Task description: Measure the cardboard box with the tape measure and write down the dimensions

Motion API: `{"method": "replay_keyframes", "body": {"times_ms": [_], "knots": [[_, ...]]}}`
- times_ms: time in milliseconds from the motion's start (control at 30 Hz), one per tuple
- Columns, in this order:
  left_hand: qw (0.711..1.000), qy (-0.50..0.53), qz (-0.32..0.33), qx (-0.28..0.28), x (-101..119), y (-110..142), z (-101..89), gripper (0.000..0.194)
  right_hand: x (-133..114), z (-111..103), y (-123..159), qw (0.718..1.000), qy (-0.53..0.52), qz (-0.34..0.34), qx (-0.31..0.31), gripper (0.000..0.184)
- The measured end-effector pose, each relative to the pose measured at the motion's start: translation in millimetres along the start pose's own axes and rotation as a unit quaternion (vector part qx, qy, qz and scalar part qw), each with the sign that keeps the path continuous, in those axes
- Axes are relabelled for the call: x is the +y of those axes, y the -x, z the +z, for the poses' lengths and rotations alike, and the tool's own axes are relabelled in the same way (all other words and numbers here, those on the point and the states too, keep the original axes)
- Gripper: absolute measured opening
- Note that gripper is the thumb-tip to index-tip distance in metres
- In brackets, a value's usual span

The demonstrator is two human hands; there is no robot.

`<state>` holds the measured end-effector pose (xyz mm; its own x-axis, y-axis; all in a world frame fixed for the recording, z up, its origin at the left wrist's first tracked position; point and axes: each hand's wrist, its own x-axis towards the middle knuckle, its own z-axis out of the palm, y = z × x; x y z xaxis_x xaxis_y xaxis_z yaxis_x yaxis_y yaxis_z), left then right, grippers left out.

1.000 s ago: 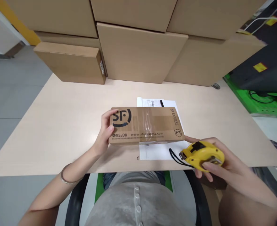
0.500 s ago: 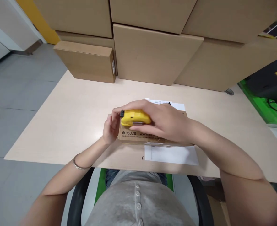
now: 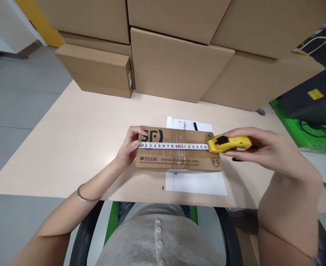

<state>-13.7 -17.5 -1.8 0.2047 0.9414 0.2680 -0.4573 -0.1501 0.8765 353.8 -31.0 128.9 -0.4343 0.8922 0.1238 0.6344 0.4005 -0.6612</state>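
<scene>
— Stacked cardboard boxes walled off the back of the pale desk where we sat, didn't they?

— They did, and a smaller flat box lay at their left foot. Near the front edge of the desk lay our shipping carton, brown with black print, on top of a white paper sheet, with a dark pen showing just behind it.

— What had changed in that last second?

— A second before, our right hand had held the yellow tape measure off to the right of the carton, blade wound in. Half a second before, it had been carried over to the carton's left end, meeting our left hand. By this moment the case had travelled back to the right end, and the white blade lay drawn out along the carton's top, from one short edge to the other.

— And the grips?

— Our left fingers were pinched on the blade's hook at the left edge, thumb on top, with the palm against the carton's end. Our right hand was closed around the case, fingers wrapped over it, just past the carton's right edge.

— Meaning?

— We judged that the carton's long side now lay under the scale, with the numbers readable near the case.
</scene>
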Motion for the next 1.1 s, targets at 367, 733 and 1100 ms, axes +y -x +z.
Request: {"method": "replay_keyframes", "body": {"times_ms": [367,733,1100], "knots": [[0.999,0.01,-0.013,0.032,6.3,-0.7,6.5,0.026,23.8,-11.2,32.1,0.998,0.001,0.052,0.031,0.033],[1.0,0.006,-0.011,0.022,4.2,-1.1,5.9,0.027,14.8,-17.0,31.1,0.995,0.046,0.084,0.023,0.056],[0.999,-0.011,0.036,0.024,-2.2,-0.1,3.5,0.029,-88.6,61.9,-52.7,0.977,0.187,-0.078,-0.069,0.028]]}}
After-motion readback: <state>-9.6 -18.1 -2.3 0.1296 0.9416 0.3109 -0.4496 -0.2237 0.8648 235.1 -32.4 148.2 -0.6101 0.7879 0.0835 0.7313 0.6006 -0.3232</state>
